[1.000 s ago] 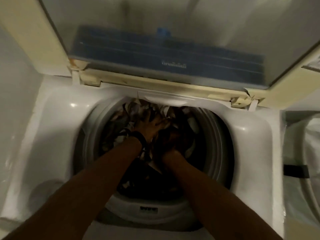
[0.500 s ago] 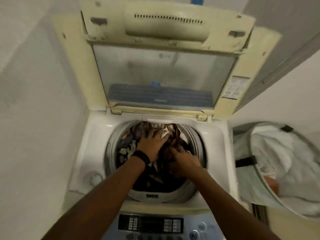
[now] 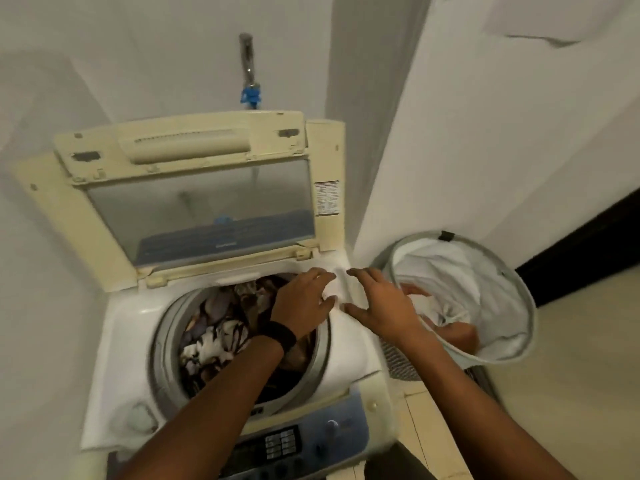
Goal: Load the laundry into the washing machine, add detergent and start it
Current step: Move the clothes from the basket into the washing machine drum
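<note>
In the head view, the laundry is a loose heap of mixed dark and light cloth. I judge it soft, light and limp, so it is best taken as a full handful from the top of the heap, not by one corner. It lies in the drum of the washer, under the raised lid. The left hand is over the drum's right rim, with fingers loosely spread and holding nothing. The right hand is over the washer's right edge, also spread and empty. It is just beside the basket, where white cloth lies.
</note>
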